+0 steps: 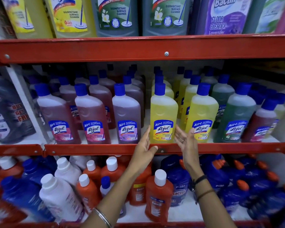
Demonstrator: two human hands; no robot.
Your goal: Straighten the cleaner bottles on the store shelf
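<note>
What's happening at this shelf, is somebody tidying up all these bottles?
Yes. A person is straightening cleaner bottles on the middle shelf of a red store rack. Both hands are open around one yellow bottle in the front row: the left hand beside its left side, the right hand beside its right. Neither has closed on it. The bottle stands upright, label facing out, between a purple bottle and another yellow one.

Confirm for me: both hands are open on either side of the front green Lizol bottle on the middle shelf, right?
Not quite. In the head view the left hand and right hand are open on either side of the front yellow Lizol bottle on the middle shelf, not a green one.
</note>
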